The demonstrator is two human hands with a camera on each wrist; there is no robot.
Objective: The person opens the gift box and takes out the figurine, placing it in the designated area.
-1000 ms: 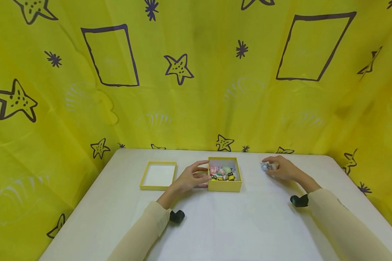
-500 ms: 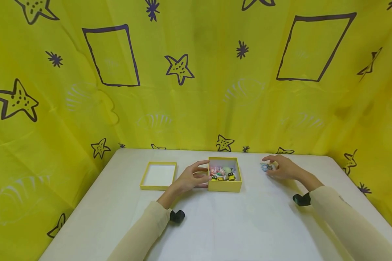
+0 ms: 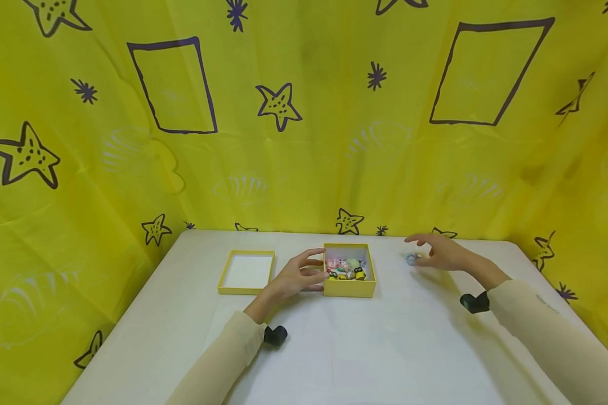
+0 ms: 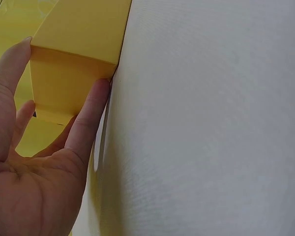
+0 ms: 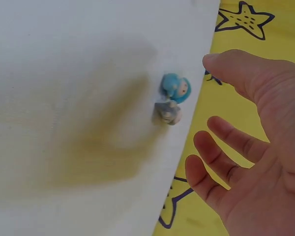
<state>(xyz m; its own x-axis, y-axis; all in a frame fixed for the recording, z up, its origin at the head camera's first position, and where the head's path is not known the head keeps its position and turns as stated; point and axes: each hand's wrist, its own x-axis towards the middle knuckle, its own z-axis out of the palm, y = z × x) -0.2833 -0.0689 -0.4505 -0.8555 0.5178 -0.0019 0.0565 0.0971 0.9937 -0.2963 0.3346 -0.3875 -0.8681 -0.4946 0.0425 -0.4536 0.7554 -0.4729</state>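
Note:
A yellow box [image 3: 349,288] without its lid holds several small toy figurines [image 3: 358,273], among them black-and-yellow, pink and green ones. My left hand [image 3: 291,278] rests its fingertips against the box's left wall; in the left wrist view the fingers are spread along the yellow side [image 4: 64,83]. Over to the right, my right hand [image 3: 446,254] hovers with fingers apart and nothing between them. Below it, on the white table, lie a blue-haired figurine [image 5: 174,87] and a grey-white figurine [image 5: 169,112], side by side. The hand partly hides them in the head view.
The yellow-rimmed box lid [image 3: 246,273] lies with its white inside up, left of the box. A white table [image 3: 354,349] spreads in front of both arms. Behind it hangs a yellow curtain [image 3: 314,157] printed with starfish.
My right hand has let go of the figurines and lifted slightly up and to the right, its fingers spreading. The left hand and the box have stayed in place.

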